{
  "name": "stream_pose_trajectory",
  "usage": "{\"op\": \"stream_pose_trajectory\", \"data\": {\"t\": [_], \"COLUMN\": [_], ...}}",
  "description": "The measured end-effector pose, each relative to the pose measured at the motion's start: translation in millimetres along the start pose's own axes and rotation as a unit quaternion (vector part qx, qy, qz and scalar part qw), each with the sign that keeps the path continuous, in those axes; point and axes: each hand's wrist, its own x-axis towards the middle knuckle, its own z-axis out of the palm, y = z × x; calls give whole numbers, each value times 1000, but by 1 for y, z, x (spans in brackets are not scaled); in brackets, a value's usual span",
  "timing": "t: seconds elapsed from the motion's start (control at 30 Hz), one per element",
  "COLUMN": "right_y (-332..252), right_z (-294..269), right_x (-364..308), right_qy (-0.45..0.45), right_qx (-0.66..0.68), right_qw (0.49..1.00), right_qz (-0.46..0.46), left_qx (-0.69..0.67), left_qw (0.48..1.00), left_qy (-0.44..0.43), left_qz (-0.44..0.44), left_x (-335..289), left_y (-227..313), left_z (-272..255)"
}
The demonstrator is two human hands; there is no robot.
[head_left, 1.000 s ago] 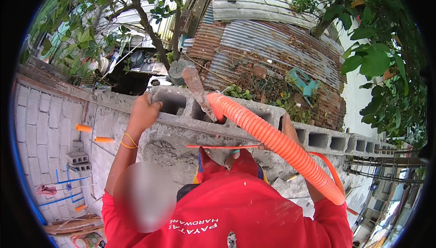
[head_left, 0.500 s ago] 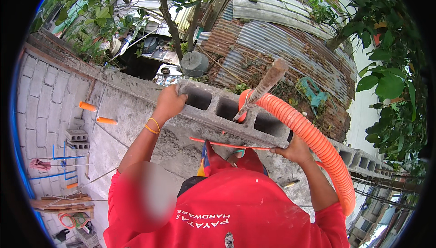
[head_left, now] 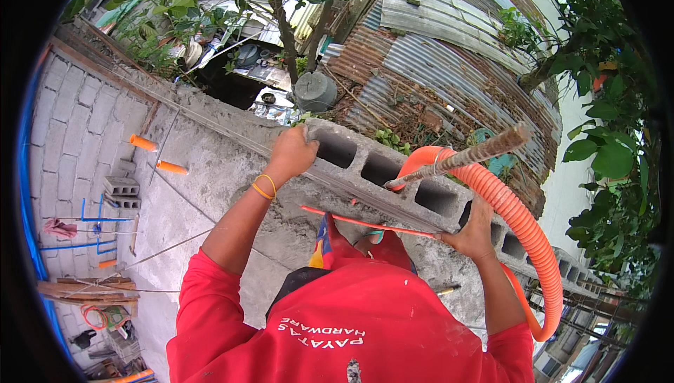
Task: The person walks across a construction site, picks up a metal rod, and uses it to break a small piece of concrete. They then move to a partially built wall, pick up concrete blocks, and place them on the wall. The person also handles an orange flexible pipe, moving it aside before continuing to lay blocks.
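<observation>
A grey hollow concrete block [head_left: 357, 160] lies lengthwise along the top of the wall in front of me. My left hand [head_left: 291, 151], with a yellow band at the wrist, grips its left end, fingers over the upper edge. At the other end my right hand [head_left: 474, 233] clasps the block, thumb on the near side; part of its grip is hidden. Through the block's hollows rise a rusty steel rebar [head_left: 477, 153], leaning right, and an orange corrugated conduit [head_left: 516, 193] that arches over my right hand. A thin orange-red rod [head_left: 372, 223] reaches below the block toward my right thumb.
Rusty corrugated roofing sheets [head_left: 428, 53] and a grey bucket [head_left: 315, 91] lie beyond the wall. Taut strings run along it. Orange pipe stubs [head_left: 143, 143] jut out at left, near stacked blocks [head_left: 121, 186]. More hollow blocks [head_left: 514, 246] continue rightward.
The rebar now leans much farther to the right. The block and both hands have shifted slightly right in view, along with the whole scene. Both hands stay on the block.
</observation>
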Motion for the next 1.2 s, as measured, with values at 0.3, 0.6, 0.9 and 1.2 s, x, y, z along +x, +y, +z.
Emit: {"op": "stream_pose_trajectory", "data": {"t": [0.3, 0.6, 0.9, 1.2], "right_y": [-18, -16, 21, -3], "right_z": [-7, -14, 6, -14], "right_x": [5, 8, 2, -11], "right_qy": [10, -44, -101, -59], "right_qx": [29, 19, -13, 58], "right_qw": [1000, 998, 995, 996], "right_qz": [6, 29, 20, 13], "left_qx": [18, 52, 111, 253], "left_qw": [999, 997, 992, 963], "left_qy": [-14, -40, -50, -93], "left_qz": [-27, -38, -28, -4], "left_x": [-6, -4, -2, 3], "left_y": [4, 1, 10, 27], "left_z": [0, 3, 8, -7]}}
